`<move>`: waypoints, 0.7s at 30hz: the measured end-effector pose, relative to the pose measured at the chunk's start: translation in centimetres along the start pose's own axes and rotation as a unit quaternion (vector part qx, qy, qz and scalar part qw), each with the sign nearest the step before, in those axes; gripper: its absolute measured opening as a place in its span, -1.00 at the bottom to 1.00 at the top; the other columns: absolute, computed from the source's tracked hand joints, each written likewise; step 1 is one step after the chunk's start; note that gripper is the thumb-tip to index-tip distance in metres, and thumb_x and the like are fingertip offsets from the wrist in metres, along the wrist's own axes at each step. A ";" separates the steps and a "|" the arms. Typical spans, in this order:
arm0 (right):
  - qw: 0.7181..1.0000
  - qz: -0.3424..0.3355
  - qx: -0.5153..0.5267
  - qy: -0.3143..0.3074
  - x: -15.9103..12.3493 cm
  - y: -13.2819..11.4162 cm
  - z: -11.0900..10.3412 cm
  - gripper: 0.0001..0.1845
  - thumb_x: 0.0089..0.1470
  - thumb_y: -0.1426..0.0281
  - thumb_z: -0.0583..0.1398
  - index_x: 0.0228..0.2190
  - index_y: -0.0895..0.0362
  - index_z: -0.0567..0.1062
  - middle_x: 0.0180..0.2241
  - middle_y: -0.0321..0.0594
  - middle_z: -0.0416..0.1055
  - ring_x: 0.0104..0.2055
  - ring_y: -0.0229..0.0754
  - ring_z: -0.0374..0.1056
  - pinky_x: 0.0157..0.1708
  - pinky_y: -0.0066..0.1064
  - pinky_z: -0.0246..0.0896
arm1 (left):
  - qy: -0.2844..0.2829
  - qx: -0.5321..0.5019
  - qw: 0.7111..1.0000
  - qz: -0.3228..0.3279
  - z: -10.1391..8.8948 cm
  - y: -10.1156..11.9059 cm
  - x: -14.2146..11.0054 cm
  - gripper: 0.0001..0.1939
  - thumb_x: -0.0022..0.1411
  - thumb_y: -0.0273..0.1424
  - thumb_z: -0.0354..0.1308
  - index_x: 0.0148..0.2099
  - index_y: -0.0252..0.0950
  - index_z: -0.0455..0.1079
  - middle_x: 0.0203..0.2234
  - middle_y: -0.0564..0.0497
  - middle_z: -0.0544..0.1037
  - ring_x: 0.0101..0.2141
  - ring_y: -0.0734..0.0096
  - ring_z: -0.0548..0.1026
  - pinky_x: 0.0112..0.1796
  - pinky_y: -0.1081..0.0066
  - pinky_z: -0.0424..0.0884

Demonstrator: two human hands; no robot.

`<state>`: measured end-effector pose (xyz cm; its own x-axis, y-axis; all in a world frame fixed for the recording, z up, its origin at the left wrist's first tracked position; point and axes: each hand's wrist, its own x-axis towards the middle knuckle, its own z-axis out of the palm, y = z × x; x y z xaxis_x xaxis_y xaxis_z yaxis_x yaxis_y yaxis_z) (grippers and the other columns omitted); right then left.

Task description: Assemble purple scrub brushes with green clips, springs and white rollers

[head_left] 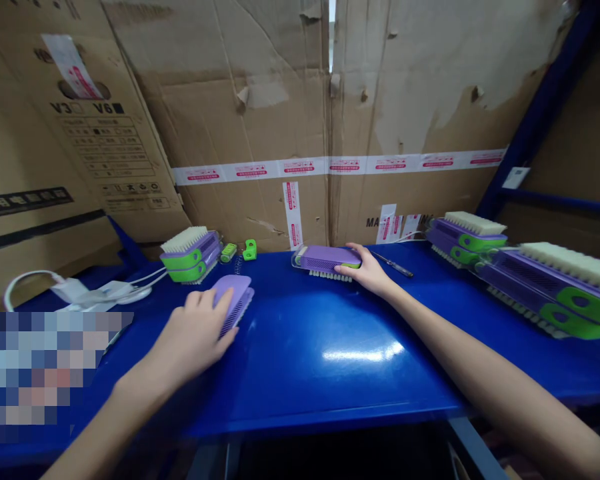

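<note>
My left hand (200, 327) is wrapped over a purple brush (234, 293) on the left half of the blue table; its underside is mostly hidden. Farther off, at the middle, my right hand (367, 270) grips the right end of another purple brush (325, 258), which lies bristles down with a clear part at its left end. Just beyond the left brush are a coiled spring (238, 265), a small green part (250, 250) and a green-yellow piece (229, 252). A screwdriver (397, 267) lies right of my right hand.
Stacked purple and green brushes stand at the back left (190, 257) and right (555, 287). A white power strip (87, 293) with cables lies at the left. Cardboard (260, 120) walls the back, and a blue post (540, 107) rises at the right.
</note>
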<state>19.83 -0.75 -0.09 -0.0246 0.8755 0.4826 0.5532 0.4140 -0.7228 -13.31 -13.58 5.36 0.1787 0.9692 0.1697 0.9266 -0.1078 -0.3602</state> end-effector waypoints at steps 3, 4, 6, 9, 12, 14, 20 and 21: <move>1.000 -0.004 -0.013 0.001 0.0 0.0 0.0 -0.25 -0.17 0.12 0.32 0.03 0.18 0.31 0.00 0.00 0.30 0.05 0.00 0.25 0.10 -0.16 0.10 | 0.021 -0.009 0.999 0.030 -0.6 2.4 2.1 -0.42 0.19 -0.25 -0.07 0.23 -0.34 0.14 0.04 -0.27 0.33 0.00 -0.02 0.28 -0.17 0.20 0.35; 1.000 -0.009 -0.020 0.005 0.0 0.1 0.0 -0.25 -0.17 0.12 0.32 0.03 0.18 0.30 -0.01 -0.01 0.30 0.05 0.00 0.25 0.09 -0.16 0.11 | 0.023 -0.014 0.999 0.038 -0.6 2.9 3.2 -0.43 0.20 -0.26 -0.06 0.23 -0.34 0.14 0.05 -0.28 0.32 0.01 -0.03 0.27 -0.16 0.19 0.34; 0.999 -0.017 -0.041 0.023 0.0 0.2 0.1 -0.25 -0.17 0.10 0.31 0.02 0.17 0.31 -0.04 -0.02 0.30 0.03 0.01 0.25 0.09 -0.15 0.11 | 0.023 -0.030 0.998 0.044 -0.4 3.5 5.6 -0.43 0.20 -0.25 -0.04 0.22 -0.34 0.13 0.07 -0.29 0.30 0.01 -0.05 0.28 -0.15 0.14 0.33; 0.995 -0.004 -0.074 0.061 0.1 0.4 0.1 -0.26 -0.19 0.09 0.32 0.01 0.14 0.32 -0.08 -0.03 0.28 0.01 0.05 0.26 0.08 -0.09 0.12 | 0.063 -0.049 0.995 0.060 0.5 4.0 9.5 -0.49 0.22 -0.26 -0.03 0.18 -0.34 0.18 0.02 -0.30 0.35 0.01 -0.03 0.30 -0.10 0.09 0.29; 0.992 0.026 -0.089 0.087 0.1 0.6 0.0 -0.25 -0.19 0.13 0.31 0.03 0.12 0.30 -0.07 -0.02 0.25 0.01 0.07 0.26 0.07 -0.06 0.12 | 0.145 -0.040 0.987 0.047 1.7 4.7 12.5 -0.56 0.22 -0.30 -0.02 0.11 -0.36 0.25 0.00 -0.31 0.36 0.03 -0.04 0.29 0.03 -0.03 0.14; 0.990 0.044 -0.096 0.093 0.1 0.6 -0.1 -0.24 -0.18 0.16 0.30 0.06 0.12 0.27 -0.03 0.01 0.24 0.03 0.09 0.24 0.06 -0.05 0.12 | 0.207 -0.040 0.978 0.009 2.3 5.3 13.5 -0.59 0.23 -0.30 -0.04 0.07 -0.36 0.28 0.02 -0.32 0.34 0.05 -0.05 0.27 0.09 -0.12 0.00; 0.990 -0.002 0.013 0.141 0.1 -0.5 -1.1 -0.43 0.01 0.03 0.12 -0.04 0.13 0.36 -0.22 -0.09 0.44 -0.08 0.00 0.34 0.00 -0.14 0.16 | 0.254 -0.123 0.959 0.004 1.4 7.3 13.5 -0.57 0.27 -0.20 -0.12 0.05 -0.34 0.29 0.04 -0.29 0.33 0.04 -0.01 0.28 0.08 -0.01 0.07; 0.985 -0.010 0.054 0.162 0.1 -0.8 -1.3 -0.46 0.11 0.02 0.00 -0.07 0.15 0.37 -0.33 -0.13 0.47 -0.15 -0.04 0.37 -0.04 -0.17 0.18 | 0.245 -0.147 0.958 0.001 1.0 7.5 13.3 -0.54 0.28 -0.17 -0.14 0.06 -0.35 0.29 0.04 -0.29 0.33 0.04 0.00 0.29 0.06 0.03 0.13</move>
<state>20.52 -1.27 1.20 0.2420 0.7487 0.6172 0.4626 0.4701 -0.7516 -4.28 -1.25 3.97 0.2485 0.7564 0.6051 0.9662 -0.2380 -0.0992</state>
